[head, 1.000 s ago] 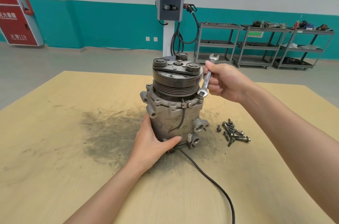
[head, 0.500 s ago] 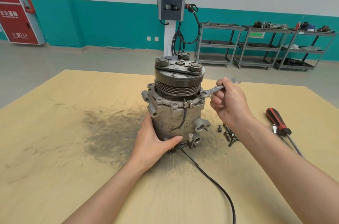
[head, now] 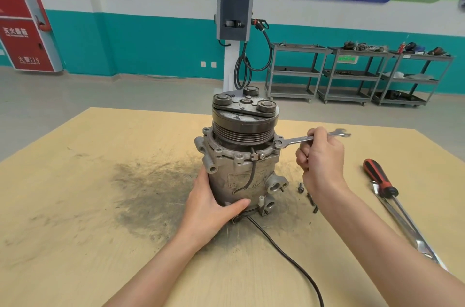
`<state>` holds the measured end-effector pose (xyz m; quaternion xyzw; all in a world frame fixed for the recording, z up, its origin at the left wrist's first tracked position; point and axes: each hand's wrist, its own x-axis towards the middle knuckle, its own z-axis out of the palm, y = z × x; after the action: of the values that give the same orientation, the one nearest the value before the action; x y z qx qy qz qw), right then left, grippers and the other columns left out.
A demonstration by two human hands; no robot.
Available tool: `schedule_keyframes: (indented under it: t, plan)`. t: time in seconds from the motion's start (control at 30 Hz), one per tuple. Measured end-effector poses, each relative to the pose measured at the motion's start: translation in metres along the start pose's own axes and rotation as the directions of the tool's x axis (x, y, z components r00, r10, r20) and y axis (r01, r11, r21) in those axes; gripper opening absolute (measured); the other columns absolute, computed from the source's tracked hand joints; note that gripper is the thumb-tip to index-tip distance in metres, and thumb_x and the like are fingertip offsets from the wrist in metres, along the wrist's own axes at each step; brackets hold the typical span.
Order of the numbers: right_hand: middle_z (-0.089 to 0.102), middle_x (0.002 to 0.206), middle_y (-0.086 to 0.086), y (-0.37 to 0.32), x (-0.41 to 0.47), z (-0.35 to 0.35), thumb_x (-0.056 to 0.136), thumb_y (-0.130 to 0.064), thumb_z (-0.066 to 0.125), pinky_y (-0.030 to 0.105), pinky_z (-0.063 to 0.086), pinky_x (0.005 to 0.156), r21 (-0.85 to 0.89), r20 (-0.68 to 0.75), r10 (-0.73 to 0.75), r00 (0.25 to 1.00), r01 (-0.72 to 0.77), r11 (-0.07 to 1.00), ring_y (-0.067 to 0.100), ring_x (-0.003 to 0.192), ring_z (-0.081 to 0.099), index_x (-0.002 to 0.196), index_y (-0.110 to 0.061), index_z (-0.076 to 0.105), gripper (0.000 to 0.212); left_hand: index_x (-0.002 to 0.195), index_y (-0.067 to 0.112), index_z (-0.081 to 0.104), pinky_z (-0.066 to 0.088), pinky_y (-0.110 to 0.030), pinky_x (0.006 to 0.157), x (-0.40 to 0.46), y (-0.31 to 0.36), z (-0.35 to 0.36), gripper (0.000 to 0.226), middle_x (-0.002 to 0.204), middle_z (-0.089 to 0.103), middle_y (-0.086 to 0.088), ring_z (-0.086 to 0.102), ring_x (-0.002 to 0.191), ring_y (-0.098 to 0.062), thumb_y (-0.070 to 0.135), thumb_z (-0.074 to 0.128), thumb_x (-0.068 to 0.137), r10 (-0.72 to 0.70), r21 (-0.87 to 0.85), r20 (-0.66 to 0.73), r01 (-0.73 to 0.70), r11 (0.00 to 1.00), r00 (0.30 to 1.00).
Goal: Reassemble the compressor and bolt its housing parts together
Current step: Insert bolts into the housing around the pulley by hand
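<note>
A grey compressor (head: pixel 241 160) stands upright on the wooden table (head: pixel 75 206), its dark pulley and clutch plate on top. My left hand (head: pixel 214 208) grips the lower left of its housing, thumb across the front. My right hand (head: pixel 319 155) holds a silver open-end wrench (head: pixel 297 140) nearly level, its jaw set on a bolt at the right side of the upper flange. A few loose bolts (head: pixel 308 196) lie on the table right of the compressor, partly hidden by my right wrist.
A red-handled screwdriver (head: pixel 380 178) and a long metal tool (head: pixel 407 231) lie at the right of the table. A black cable (head: pixel 289 256) runs from the compressor's base toward me. A dark grease stain (head: pixel 151 188) marks the table. Grey shelving carts (head: pixel 352 75) stand on the floor behind.
The wrench swung from nearly upright down to nearly level on the flange bolt, my right hand moving right and down with it. My left hand kept its grip on the housing.
</note>
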<state>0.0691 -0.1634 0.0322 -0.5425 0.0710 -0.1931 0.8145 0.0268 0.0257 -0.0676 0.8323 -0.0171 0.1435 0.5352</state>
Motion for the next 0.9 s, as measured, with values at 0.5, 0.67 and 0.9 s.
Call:
schedule_keyframes:
  t: [0.5, 0.67, 0.9]
  plan:
    - [0.045, 0.049, -0.007, 0.009, -0.037, -0.018, 0.102, -0.03, 0.042, 0.022, 0.037, 0.047, -0.073, 0.081, -0.533, 0.842, 0.539, 0.839, 0.011, 0.046, 0.042, 0.08, -0.021, 0.052, 0.025, 0.124, 0.044, 0.039, 0.048, -0.035, 0.099, 0.0, 0.0, 0.0, 0.086, 0.119, 0.057, 0.022, 0.053, 0.113, 0.002, 0.064, 0.077, 0.049, -0.007, 0.008, -0.01, 0.007, 1.0, 1.0]
    - [0.05, 0.064, -0.007, 0.017, -0.042, -0.024, 0.098, -0.023, 0.048, 0.017, 0.04, 0.058, -0.076, 0.279, -0.745, 0.605, 0.788, 0.611, 0.008, 0.056, 0.05, 0.082, -0.019, 0.053, 0.017, 0.123, 0.044, 0.04, 0.047, -0.029, 0.097, 0.0, 0.002, 0.0, 0.085, 0.118, 0.056, 0.025, 0.053, 0.112, 0.005, 0.063, 0.077, 0.049, -0.002, 0.008, -0.012, 0.002, 1.0, 1.0]
    - [0.051, 0.063, 0.003, 0.021, -0.052, -0.016, 0.102, -0.032, 0.045, 0.021, 0.038, 0.041, -0.234, 0.49, -0.805, 0.334, 0.94, 0.247, 0.008, 0.048, 0.043, 0.088, -0.014, 0.054, 0.025, 0.121, 0.041, 0.042, 0.049, -0.028, 0.093, 0.001, 0.001, 0.001, 0.084, 0.116, 0.057, 0.023, 0.054, 0.11, 0.003, 0.064, 0.077, 0.048, -0.008, 0.008, -0.02, 0.008, 1.0, 1.0]
